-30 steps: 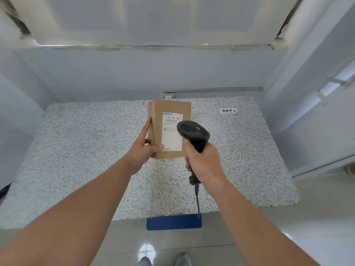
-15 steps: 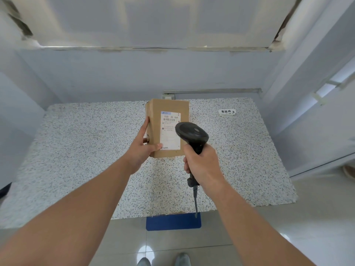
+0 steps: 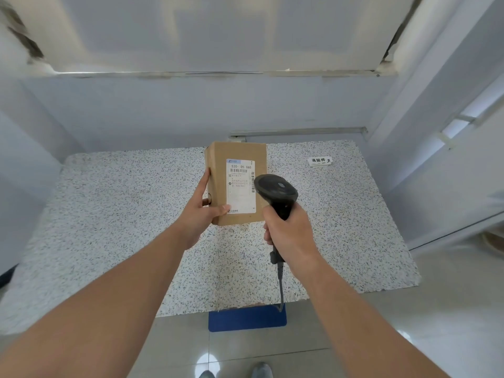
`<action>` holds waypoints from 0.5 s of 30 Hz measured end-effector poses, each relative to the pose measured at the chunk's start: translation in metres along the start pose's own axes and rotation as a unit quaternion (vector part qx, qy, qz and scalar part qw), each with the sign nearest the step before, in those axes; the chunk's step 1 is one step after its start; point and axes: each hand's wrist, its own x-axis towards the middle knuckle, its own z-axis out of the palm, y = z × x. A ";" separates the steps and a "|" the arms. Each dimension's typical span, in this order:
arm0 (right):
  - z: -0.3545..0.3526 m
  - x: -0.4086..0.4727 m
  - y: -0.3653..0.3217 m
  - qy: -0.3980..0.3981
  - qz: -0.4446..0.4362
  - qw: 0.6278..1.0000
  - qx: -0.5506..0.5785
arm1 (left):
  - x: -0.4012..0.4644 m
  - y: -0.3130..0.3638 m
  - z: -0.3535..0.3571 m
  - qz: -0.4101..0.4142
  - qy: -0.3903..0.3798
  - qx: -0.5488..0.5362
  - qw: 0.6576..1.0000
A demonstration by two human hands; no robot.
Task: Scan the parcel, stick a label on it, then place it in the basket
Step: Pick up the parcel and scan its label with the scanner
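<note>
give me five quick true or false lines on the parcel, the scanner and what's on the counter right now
1. The left hand holds the cardboard parcel upright above the speckled counter. True.
2. The parcel's printed label faces away from the camera. False: it faces the camera, and its barcode and numbers show.
3. The right hand is closed around the grip of a black scanner. True.
4. The scanner is cordless. False: a cable hangs from the bottom of its handle.
5. The small white tag with printed characters is stuck on the parcel. False: it lies on the counter, to the right of the parcel and apart from it.
</note>
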 end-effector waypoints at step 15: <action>0.015 0.047 0.023 0.018 0.012 0.996 -0.083 | 0.023 -0.012 -0.020 -0.055 -0.022 0.003 0.998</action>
